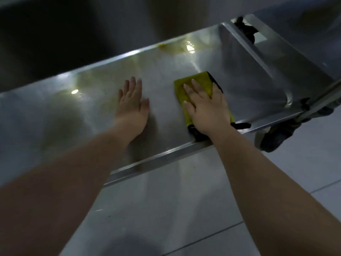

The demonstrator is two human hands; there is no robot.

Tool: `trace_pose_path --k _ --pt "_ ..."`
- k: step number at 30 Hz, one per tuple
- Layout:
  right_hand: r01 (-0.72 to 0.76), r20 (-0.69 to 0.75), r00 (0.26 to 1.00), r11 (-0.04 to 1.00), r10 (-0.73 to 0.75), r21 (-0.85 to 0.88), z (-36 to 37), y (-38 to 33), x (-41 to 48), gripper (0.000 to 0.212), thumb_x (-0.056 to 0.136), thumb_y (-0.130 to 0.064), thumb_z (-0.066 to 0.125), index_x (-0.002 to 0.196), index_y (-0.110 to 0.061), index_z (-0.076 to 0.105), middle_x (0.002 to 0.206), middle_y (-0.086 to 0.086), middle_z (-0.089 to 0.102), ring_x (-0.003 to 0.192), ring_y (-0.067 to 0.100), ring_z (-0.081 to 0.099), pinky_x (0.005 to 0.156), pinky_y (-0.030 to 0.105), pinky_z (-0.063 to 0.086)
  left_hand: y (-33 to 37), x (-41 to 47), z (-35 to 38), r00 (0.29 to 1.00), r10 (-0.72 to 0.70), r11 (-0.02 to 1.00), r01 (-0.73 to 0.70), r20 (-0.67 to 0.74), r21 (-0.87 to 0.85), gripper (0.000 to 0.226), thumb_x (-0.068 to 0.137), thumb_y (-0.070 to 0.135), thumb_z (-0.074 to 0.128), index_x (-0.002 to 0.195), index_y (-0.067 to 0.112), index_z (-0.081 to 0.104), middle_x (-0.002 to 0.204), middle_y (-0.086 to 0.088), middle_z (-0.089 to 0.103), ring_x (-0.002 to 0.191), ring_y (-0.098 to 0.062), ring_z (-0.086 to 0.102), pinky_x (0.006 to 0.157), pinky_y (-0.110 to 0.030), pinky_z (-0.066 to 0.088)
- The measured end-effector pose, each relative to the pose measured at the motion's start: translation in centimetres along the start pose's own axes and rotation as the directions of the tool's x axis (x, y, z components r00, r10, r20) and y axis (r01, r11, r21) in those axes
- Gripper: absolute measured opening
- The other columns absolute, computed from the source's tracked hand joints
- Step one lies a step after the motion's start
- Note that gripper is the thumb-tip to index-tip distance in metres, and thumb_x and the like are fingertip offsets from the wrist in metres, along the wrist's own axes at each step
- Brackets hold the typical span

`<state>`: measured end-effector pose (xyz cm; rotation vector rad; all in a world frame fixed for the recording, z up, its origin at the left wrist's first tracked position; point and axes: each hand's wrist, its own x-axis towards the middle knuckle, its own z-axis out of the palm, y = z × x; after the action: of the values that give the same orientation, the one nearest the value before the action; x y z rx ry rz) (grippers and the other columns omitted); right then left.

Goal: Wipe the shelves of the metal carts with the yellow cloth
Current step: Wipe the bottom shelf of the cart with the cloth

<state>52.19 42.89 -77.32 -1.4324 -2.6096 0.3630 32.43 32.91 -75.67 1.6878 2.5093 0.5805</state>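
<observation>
While both hands lie on it, shelf (55,111): one steel cart shelf, a shallow tray with a raised rim, running from the left edge to the right corners.
Light spots: two bright glints, one (74,92) left of the hands, one (191,47) by the far rim.
Left hand (132,106): one, flat on bare metal near the shelf's middle, fingers straight and close together, holding nothing.
Stain (171,48): one yellowish smear at the far rim, well apart from both hands.
Cloth (199,80): one yellow cloth with a black edge, lying on the shelf toward the near rim, right of the middle.
Right hand (208,108): one, palm down on the cloth, fingers spread and straight, pressing rather than gripping.
Hands together: two, side by side, not touching.
Wheels: two dark casters, one (246,31) at the far right corner, one (275,137) at the near right corner.
Floor (166,200): pale tiles below the near rim.
</observation>
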Motion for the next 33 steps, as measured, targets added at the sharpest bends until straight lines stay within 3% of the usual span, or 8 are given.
trace_pose_path --k 6,11,15,20,24,28,31,33 --pt "-0.026 0.018 0.999 0.999 0.027 -0.032 0.0 -0.5 -0.1 0.052 0.100 -0.053 0.022 0.151 -0.047 0.013 0.161 -0.021 0.004 0.147 0.036 0.001 0.118 0.047 0.005 -9.8 -6.1 -4.3 0.982 -0.137 0.962 0.100 0.132 0.253 0.060 0.102 0.035 0.034 0.154 0.012 0.014 0.162 -0.008 0.004 0.149 -0.023 -0.002 0.120 -0.041 -0.001" --pt "-0.074 0.037 0.997 0.997 0.075 -0.021 0.0 -1.3 0.0 0.052 0.100 -0.053 0.025 0.151 -0.046 0.016 0.161 -0.021 0.005 0.146 0.038 0.002 0.119 0.049 0.006 -10.5 -7.3 -3.1 0.975 -0.169 0.945 0.118 0.147 0.304 0.062 0.100 0.044 0.025 0.155 0.017 0.012 0.163 -0.004 0.005 0.149 -0.022 0.002 0.119 -0.045 -0.001" --pt "-0.190 0.042 0.980 0.980 0.193 -0.066 1.5 -7.0 1.0 0.056 0.101 -0.048 0.021 0.154 -0.037 0.005 0.162 -0.015 -0.002 0.147 0.039 0.002 0.118 0.051 0.001 -10.7 -7.5 -2.9 0.976 -0.170 0.942 0.121 0.135 0.312 0.062 0.101 0.043 0.024 0.155 0.016 0.010 0.163 -0.005 0.004 0.149 -0.022 0.004 0.119 -0.045 -0.001" --pt "0.201 0.158 0.968 0.979 -0.195 -0.023 5.4 -20.6 -0.6 0.055 0.100 -0.052 0.022 0.153 -0.040 0.012 0.162 -0.016 0.004 0.145 0.046 0.000 0.117 0.053 0.004 -10.2 -8.2 -3.3 0.970 -0.233 0.935 0.205 0.066 0.290 0.059 0.101 0.027 0.027 0.154 0.009 0.007 0.162 -0.008 0.005 0.149 -0.024 0.001 0.120 -0.046 -0.002" --pt "0.351 0.221 0.910 0.936 -0.350 0.037 5.0 -20.1 0.9 0.054 0.100 -0.054 0.025 0.151 -0.044 0.015 0.161 -0.019 0.007 0.147 0.038 0.004 0.119 0.049 0.004 -10.4 -8.5 -3.4 0.948 -0.315 0.904 0.287 0.040 0.315 0.060 0.101 0.028 0.024 0.155 0.010 0.004 0.163 -0.006 0.001 0.149 -0.024 -0.002 0.119 -0.048 -0.003" --pt "0.070 0.090 0.994 0.996 -0.064 -0.063 2.5 -9.4 5.0 0.054 0.102 -0.049 0.025 0.154 -0.036 0.015 0.163 -0.010 0.007 0.147 0.038 0.008 0.119 0.047 0.000 -10.8 -8.2 -3.1 0.951 -0.302 0.915 0.270 0.067 0.300 0.059 0.102 0.036 0.021 0.155 0.017 0.006 0.163 -0.001 -0.001 0.149 -0.022 -0.004 0.119 -0.049 -0.004" --pt "-0.159 0.062 0.984 0.984 0.165 -0.085 -0.4 -1.4 6.1 0.055 0.102 -0.052 0.022 0.154 -0.038 0.010 0.163 -0.011 0.002 0.147 0.041 0.005 0.119 0.050 0.000 -11.0 -8.0 -2.8 0.951 -0.300 0.914 0.266 0.071 0.307 0.058 0.101 0.039 0.021 0.155 0.020 0.010 0.163 0.000 0.003 0.149 -0.023 0.001 0.119 -0.051 -0.002" --pt "-0.283 0.055 0.955 0.952 0.291 -0.120 -1.0 -0.1 6.4 0.056 0.101 -0.052 0.018 0.154 -0.037 0.007 0.163 -0.013 0.000 0.147 0.041 0.003 0.119 0.050 0.001 -11.0 -8.0 -2.7 0.955 -0.289 0.917 0.256 0.065 0.307 0.059 0.101 0.040 0.021 0.155 0.019 0.010 0.163 -0.001 0.004 0.149 -0.024 0.004 0.119 -0.051 0.001"
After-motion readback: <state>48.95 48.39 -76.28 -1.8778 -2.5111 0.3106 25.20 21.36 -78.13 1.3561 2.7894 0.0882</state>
